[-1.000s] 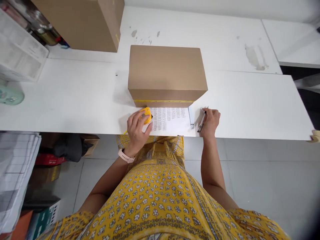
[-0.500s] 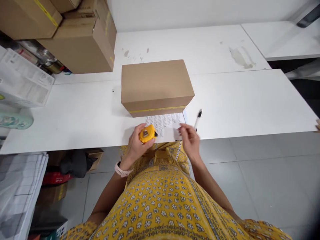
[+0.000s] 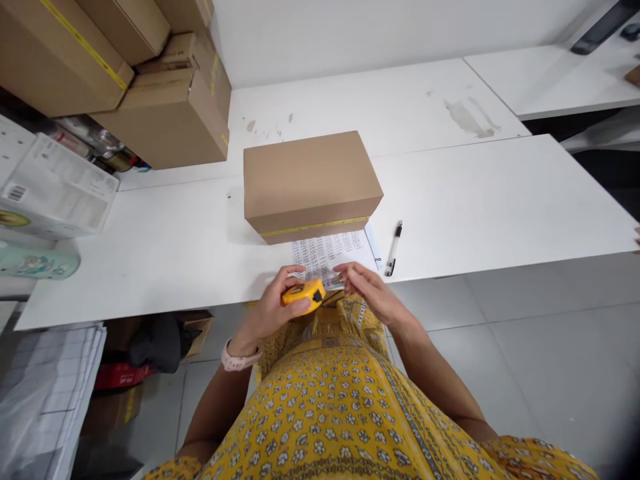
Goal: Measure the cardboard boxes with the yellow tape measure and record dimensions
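Observation:
My left hand grips a yellow tape measure just off the near edge of the white table. My right hand is right beside it, its fingertips pinching the tape's end at the case. Behind both hands a printed sheet of paper lies partly under a closed brown cardboard box with a yellow tape stripe. A black pen lies on the table to the right of the sheet.
Stacked cardboard boxes stand at the back left. A white printed carton and a pale green object sit at the left edge. Papers and boxes are under the table at the left. Another white table is at the right.
My right hand set the pen down on the table and came over to the tape measure. My left hand lifted the tape measure off the paper toward me.

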Motion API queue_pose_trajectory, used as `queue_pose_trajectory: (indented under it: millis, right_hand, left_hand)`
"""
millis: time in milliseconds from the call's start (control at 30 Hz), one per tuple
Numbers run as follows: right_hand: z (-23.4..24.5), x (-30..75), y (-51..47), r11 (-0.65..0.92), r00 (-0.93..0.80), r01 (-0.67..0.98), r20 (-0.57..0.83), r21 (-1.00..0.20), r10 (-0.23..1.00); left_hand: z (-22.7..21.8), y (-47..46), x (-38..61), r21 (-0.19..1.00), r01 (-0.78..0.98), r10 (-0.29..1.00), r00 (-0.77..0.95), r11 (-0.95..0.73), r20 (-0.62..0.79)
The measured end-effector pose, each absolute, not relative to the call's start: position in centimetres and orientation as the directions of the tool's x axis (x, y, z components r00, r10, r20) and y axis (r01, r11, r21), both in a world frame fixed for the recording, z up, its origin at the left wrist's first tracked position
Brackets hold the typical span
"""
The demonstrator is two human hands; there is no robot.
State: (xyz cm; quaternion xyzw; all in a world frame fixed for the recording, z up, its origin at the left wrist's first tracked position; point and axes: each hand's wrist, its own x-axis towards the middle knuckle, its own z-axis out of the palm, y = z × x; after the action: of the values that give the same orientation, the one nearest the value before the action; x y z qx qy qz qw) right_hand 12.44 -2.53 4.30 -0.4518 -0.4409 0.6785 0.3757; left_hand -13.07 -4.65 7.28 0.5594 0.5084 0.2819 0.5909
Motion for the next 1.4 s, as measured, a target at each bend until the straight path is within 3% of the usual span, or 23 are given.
queue_pose_trajectory:
  millis: [100, 200, 300, 567, 933, 1400]
  right_hand:
    - [6.8, 15.7, 1.2, -0.129, -0.1, -0.175, -0.113, -0.976, 0.989]
    - [9.1, 19.2, 6.4, 0.074, 0.149, -0.207, 0.043, -0.976, 0.988]
    - [10.1, 20.7, 11.7, 0.143, 0.241, -0.178, 0.098, -0.973, 0.965]
    - [9.8, 16.3, 18.8, 0.028, 0.285, -0.143, -0.014, -0.989, 0.958]
    - [9.3, 13.9, 19.5, -0.094, 0.203, 0.174, -0.058, -0.98, 0.977]
    - [9.0, 13.7, 18.9, -0.103, 0.186, 0.212, -0.063, -0.972, 0.981]
  left_hand:
    - [9.7, -2.3, -16.6, 0.967, 0.182, 0.959, 0.187, 0.179, -0.213]
    - [12.4, 1.5, -21.0, 0.981, 0.179, 0.997, 0.0, 0.072, -0.073]
    - [14.2, 6.0, -24.6, 0.981, 0.193, 0.995, -0.097, 0.024, -0.005]
    - [14.6, 12.2, -26.9, 0.988, 0.101, 0.987, -0.122, 0.114, -0.101]
    - [15.5, 14.9, -25.7, 0.976, 0.173, 0.991, -0.009, 0.135, -0.136]
    - [16.4, 16.8, -27.3, 0.951, 0.279, 0.986, 0.065, 0.132, -0.156]
